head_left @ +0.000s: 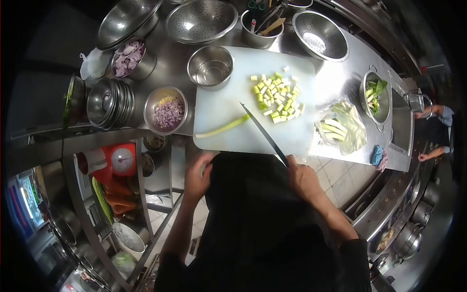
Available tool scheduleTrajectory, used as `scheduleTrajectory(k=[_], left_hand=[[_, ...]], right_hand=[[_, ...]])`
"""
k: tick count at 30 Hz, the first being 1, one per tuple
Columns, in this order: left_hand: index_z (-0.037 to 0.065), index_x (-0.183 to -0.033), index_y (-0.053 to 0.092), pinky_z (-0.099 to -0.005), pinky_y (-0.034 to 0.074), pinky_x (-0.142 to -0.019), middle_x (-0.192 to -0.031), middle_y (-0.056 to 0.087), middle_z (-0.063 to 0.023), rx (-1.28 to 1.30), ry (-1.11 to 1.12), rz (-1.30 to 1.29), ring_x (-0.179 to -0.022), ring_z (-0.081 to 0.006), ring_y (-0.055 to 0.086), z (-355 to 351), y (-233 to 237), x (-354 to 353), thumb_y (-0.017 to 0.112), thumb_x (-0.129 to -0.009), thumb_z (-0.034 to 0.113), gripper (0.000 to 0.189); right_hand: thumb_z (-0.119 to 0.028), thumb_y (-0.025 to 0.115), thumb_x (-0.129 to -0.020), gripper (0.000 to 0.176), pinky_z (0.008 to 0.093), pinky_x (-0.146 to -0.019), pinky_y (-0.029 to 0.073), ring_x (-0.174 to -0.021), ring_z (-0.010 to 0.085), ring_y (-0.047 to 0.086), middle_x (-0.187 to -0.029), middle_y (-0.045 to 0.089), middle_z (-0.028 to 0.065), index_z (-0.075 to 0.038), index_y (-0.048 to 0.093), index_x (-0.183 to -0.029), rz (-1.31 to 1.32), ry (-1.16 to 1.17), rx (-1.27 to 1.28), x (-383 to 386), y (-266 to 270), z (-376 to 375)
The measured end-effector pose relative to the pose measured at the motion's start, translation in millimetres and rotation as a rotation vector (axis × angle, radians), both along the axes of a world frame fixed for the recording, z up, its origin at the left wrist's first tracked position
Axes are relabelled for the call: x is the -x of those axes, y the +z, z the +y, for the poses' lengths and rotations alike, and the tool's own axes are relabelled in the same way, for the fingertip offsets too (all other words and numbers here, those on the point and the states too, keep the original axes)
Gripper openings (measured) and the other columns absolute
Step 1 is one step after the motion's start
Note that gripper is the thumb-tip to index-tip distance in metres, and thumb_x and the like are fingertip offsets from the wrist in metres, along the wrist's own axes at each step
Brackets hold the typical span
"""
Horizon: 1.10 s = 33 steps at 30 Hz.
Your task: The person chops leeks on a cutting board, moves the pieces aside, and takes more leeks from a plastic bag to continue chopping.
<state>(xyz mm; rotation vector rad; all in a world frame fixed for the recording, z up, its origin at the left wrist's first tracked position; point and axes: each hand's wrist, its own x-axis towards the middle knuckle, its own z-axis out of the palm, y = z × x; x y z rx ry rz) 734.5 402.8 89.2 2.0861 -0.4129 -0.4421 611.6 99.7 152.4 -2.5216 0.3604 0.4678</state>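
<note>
My right hand [302, 181] grips the handle of a long kitchen knife [265, 135]. Its blade points up and left over a white cutting board [214, 109], and crosses the end of a pale green, celery-like stalk [224, 127]. Off the board's front edge, next to my dark apron, my left hand [198, 176] holds nothing, its fingers loosely bent and apart. Cut green-white pieces [278, 100] lie in a loose pile on the right half of the board. A steel pot [210, 67] rests on the board's upper left corner.
Left of the board are a bowl of chopped onion [169, 114], stacked steel bowls [109, 103] and a container of sliced onion [129, 59]. Colanders [202, 22] stand behind. At right lie a plastic bag of stalks [343, 129] and a leafy-greens colander [374, 97]. Another person [440, 129] is far right.
</note>
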Motion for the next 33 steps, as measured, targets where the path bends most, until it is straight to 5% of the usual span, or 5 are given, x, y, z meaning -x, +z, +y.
scheduleTrajectory(k=[4,14,22,31,33], left_hand=[[0.005,-0.107,0.061,-0.0383,0.042,-0.087,-0.105,0.057,-0.0076,-0.077,-0.082,-0.527,-0.101,-0.0276,0.055,-61.9,0.4,-63.1,0.072,-0.072,0.002,0.036],[0.001,-0.09,0.06,-0.0387,0.046,-0.07,-0.088,0.053,-0.0079,0.147,-0.217,-0.516,-0.085,-0.0273,0.055,-109.2,-42.3,-75.1,0.066,-0.071,-0.005,0.021],[0.002,-0.088,0.061,-0.038,0.047,-0.07,-0.086,0.053,-0.0072,0.141,-0.214,-0.478,-0.085,-0.0262,0.055,-115.1,-45.3,-74.9,0.067,-0.071,-0.005,0.019],[0.001,-0.081,0.054,-0.0399,0.047,-0.073,-0.089,0.052,-0.0097,0.157,-0.217,-0.427,-0.089,-0.0293,0.055,-134.7,-48.4,-73.4,0.067,-0.072,-0.004,0.017],[0.001,-0.081,0.053,-0.0402,0.047,-0.073,-0.089,0.052,-0.0103,0.152,-0.227,-0.427,-0.09,-0.0301,0.054,-136.8,-48.9,-73.8,0.067,-0.072,-0.004,0.017]], right_hand=[[-0.011,0.049,-0.089,0.026,0.0552,-0.056,0.044,-0.06,0.0449,0.058,-0.062,0.058,0.0252,0.001,0.048,-0.113,-0.099,0.075,0.045,-0.9,-3.4,10.3],[-0.007,0.049,-0.088,0.028,0.0549,-0.054,0.043,-0.057,0.0447,0.057,-0.06,0.058,0.0245,0.003,0.044,-0.113,0.076,0.009,0.119,-1.0,27.3,8.8],[-0.008,0.045,-0.085,0.024,0.0552,-0.057,0.046,-0.06,0.0458,0.059,-0.062,0.059,0.0259,-0.002,0.043,-0.109,-0.069,0.006,0.06,-25.7,-59.8,3.3],[-0.008,0.047,-0.089,0.024,0.057,-0.058,0.043,-0.063,0.0477,0.059,-0.066,0.059,0.0277,0.0,0.042,-0.112,0.106,-0.003,0.089,-17.5,8.9,6.5],[-0.008,0.044,-0.088,0.021,0.0569,-0.059,0.044,-0.063,0.0473,0.059,-0.065,0.059,0.0275,-0.002,0.041,-0.108,0.03,-0.001,0.088,-13.0,-32.3,5.1]])
